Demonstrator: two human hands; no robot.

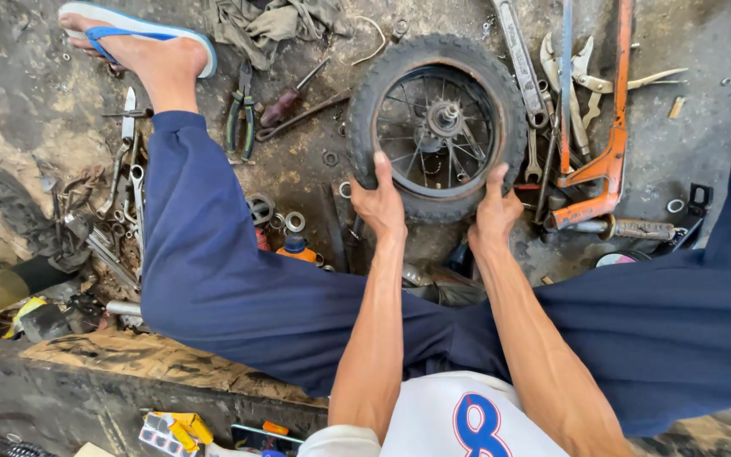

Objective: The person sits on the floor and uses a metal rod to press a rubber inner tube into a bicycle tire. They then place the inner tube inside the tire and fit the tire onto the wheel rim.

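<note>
A small spoked wheel with a knobbly black tyre (438,68) lies on the dirty concrete floor between my legs. My left hand (380,201) grips the near left edge of the tyre, fingers over the rim. At the near right edge, my right hand (494,211) holds the tyre the same way. The hub and spokes (445,118) face up. I sit with navy trousers on, and my left foot in a blue sandal (141,42) rests at the far left.
Tools lie all around: pliers with green handles (241,114), a screwdriver (289,97), several spanners (133,190), locking pliers (590,80), an orange frame part (607,161), washers (294,222), a grey rag (268,21). A low ledge (154,360) runs by my left hip.
</note>
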